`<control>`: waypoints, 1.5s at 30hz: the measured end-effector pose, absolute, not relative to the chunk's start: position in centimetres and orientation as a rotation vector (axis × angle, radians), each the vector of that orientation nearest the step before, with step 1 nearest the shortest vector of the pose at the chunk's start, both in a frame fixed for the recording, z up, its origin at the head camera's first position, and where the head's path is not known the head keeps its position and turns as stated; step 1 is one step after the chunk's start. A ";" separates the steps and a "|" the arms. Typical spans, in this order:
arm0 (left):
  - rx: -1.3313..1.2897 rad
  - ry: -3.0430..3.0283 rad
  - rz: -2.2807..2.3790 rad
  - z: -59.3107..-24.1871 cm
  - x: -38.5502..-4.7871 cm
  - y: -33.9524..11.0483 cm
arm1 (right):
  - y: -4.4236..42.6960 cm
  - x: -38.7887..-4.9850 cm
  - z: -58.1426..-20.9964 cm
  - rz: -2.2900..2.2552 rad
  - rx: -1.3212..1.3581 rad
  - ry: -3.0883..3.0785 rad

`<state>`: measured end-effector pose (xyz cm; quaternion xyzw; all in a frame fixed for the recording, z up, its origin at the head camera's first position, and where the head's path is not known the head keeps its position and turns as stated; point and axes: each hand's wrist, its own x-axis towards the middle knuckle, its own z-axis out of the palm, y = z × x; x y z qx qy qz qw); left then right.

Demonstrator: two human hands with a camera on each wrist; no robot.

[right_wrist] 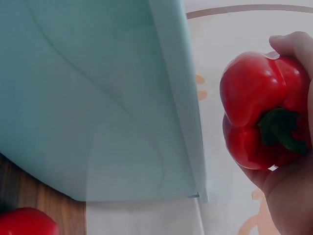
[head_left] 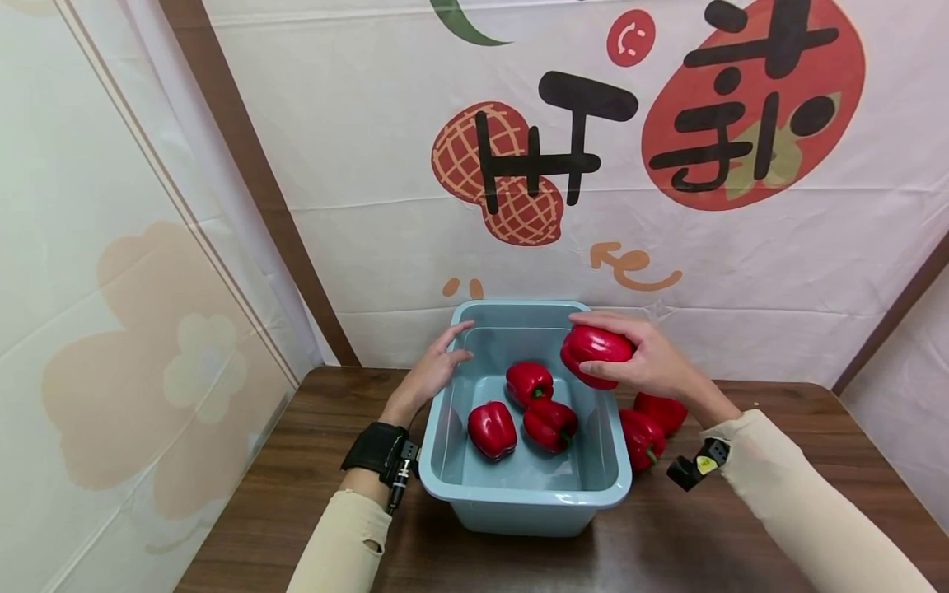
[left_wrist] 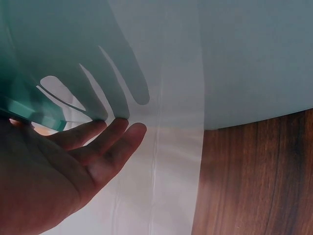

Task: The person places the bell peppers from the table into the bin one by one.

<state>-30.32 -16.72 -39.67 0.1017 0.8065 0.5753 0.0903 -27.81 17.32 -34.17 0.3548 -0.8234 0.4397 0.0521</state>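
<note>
A light blue plastic bin [head_left: 522,497] stands on the table with three red bell peppers inside: one at the back [head_left: 530,384], one at the left [head_left: 492,431] and one at the right [head_left: 550,425]. My right hand [head_left: 652,358] grips another red bell pepper [head_left: 596,356] above the bin's right rim. Its green stem [right_wrist: 282,129] shows in the right wrist view. At the left rim, my left hand [head_left: 432,375] rests with fingers extended; in the left wrist view its fingertips [left_wrist: 137,131] touch the bin's outer wall [left_wrist: 244,63].
Two more red bell peppers, a near one [head_left: 641,441] and a far one [head_left: 662,412], lie on the brown wood-grain table [head_left: 704,527] right of the bin, partly hidden. Behind the table hangs a white printed cloth [head_left: 356,206].
</note>
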 end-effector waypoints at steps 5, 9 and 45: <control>0.298 2.399 1.711 -39.7 -30.3 -16.7 | 16.7 -27.9 -34.3 1.375 1.088 -2.513; 0.301 2.405 1.703 -39.7 -30.3 -16.7 | 16.2 -27.8 -34.5 1.407 1.080 -2.535; 0.285 2.429 1.679 -39.7 -30.4 -16.8 | 13.6 -27.8 -36.3 1.505 1.129 -2.592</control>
